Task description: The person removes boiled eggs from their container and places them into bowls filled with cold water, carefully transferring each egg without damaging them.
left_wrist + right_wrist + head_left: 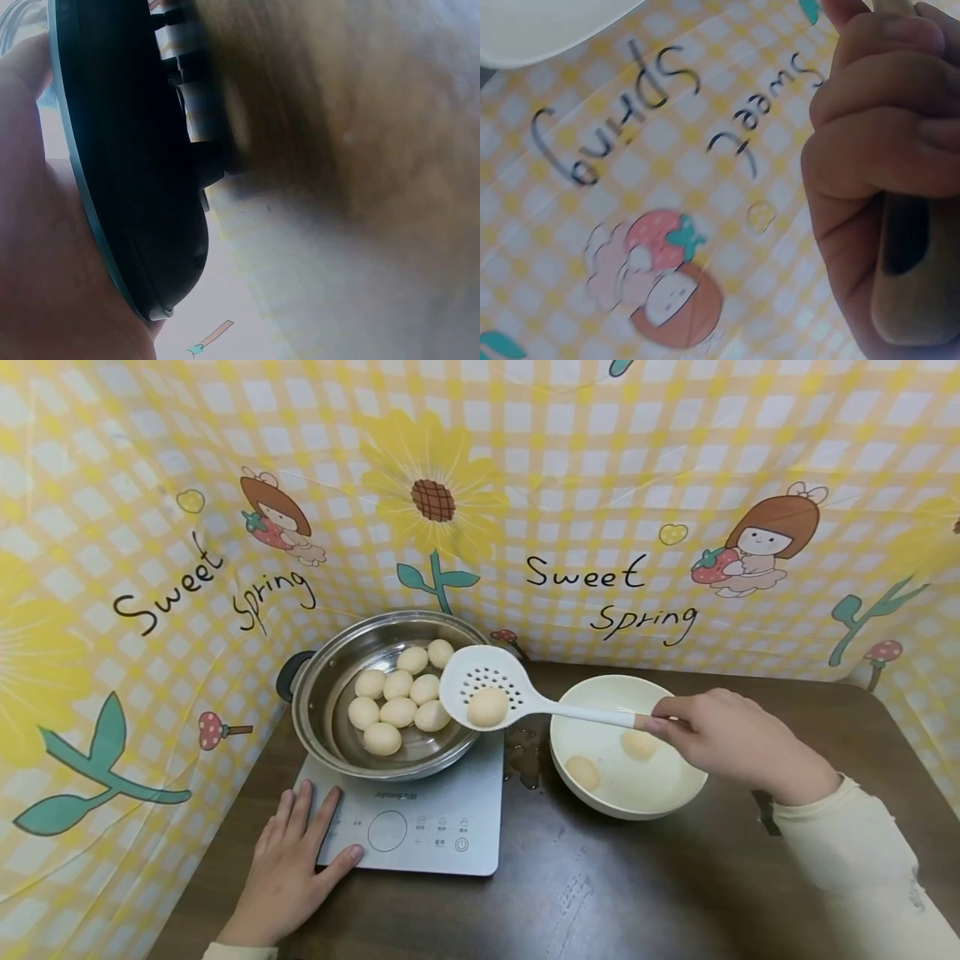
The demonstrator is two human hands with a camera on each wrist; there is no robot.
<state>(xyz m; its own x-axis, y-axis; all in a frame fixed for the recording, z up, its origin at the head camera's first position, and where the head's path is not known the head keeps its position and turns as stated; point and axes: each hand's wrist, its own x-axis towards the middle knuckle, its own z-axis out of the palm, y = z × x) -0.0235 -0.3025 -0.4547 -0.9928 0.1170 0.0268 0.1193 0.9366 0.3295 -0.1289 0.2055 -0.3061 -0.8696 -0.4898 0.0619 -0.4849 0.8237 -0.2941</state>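
A right hand (pixel 735 739) gripped a skimmer (pixel 536 701), apparently mid-transfer of an egg (pixel 487 707) likely needing gentle tipping next, left hand (pixel 288 868) splayed.

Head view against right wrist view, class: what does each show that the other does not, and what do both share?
Only the head view: the pot of eggs, the flat cooker beneath it, the left hand, and the spoon's perforated head carrying one egg.

Only the right wrist view: the rounded end of the handle, below the curled fingers.

Both: the right hand gripping the handle, the "Sweet Spring" cloth, and apparently the bowl, merely a pale edge in the wrist view.
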